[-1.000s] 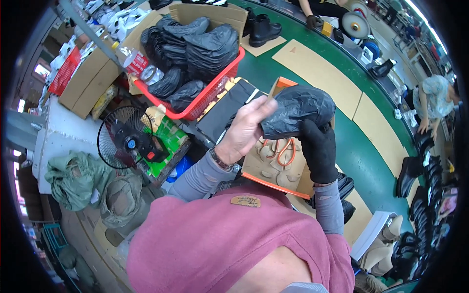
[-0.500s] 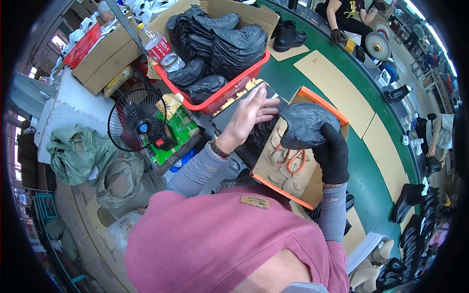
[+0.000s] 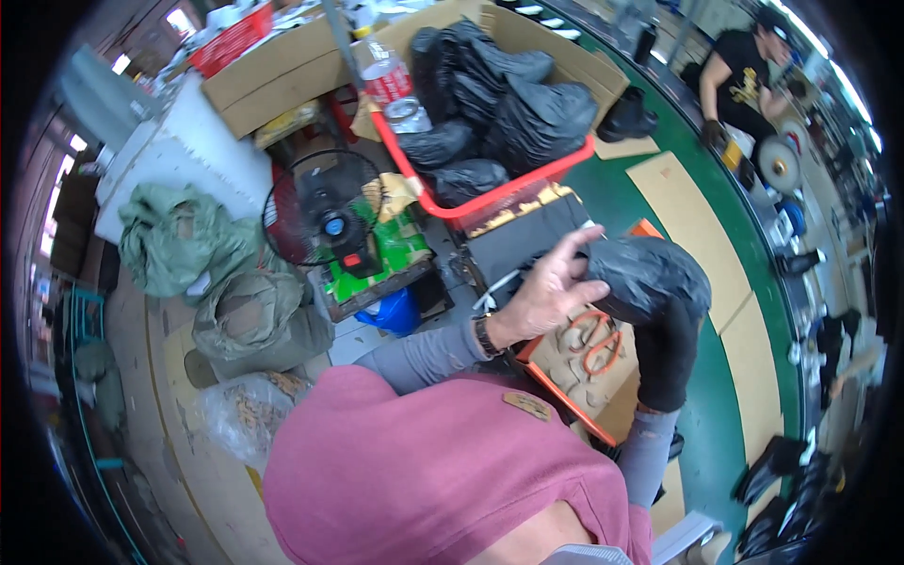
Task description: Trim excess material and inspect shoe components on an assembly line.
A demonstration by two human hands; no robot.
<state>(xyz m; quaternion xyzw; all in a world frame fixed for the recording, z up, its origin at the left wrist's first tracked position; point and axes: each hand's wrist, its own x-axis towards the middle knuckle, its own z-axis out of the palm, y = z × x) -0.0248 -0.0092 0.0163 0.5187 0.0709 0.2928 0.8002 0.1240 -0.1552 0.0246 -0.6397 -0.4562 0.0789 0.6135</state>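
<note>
Over the work surface, my right hand (image 3: 669, 363), in a black glove, grips a rounded bundle wrapped in black plastic (image 3: 652, 271) from below. What is inside the plastic is hidden. Bare and with a dark band at the wrist, my left hand (image 3: 556, 294) reaches to the bundle's left side. Its fingers are spread, the tips close to or touching the plastic; I cannot tell which. Beneath both hands sits a cardboard box with orange edges (image 3: 572, 402), partly covered by them. Orange-handled scissors (image 3: 607, 352) lie in it among pale brown scraps (image 3: 576, 369).
A red basket (image 3: 490, 196) with several black plastic bundles (image 3: 537, 122) and a bottle (image 3: 384, 80) stands ahead. To the left are a black fan (image 3: 330, 212) and green sacks (image 3: 184, 240). Cardboard strips (image 3: 692, 226) line the green table (image 3: 716, 414). A co-worker (image 3: 739, 80) sits far right.
My view has swung left, so the surroundings sit farther right. The bundle has turned longer side into view, and my left hand has come down from raised to its side.
</note>
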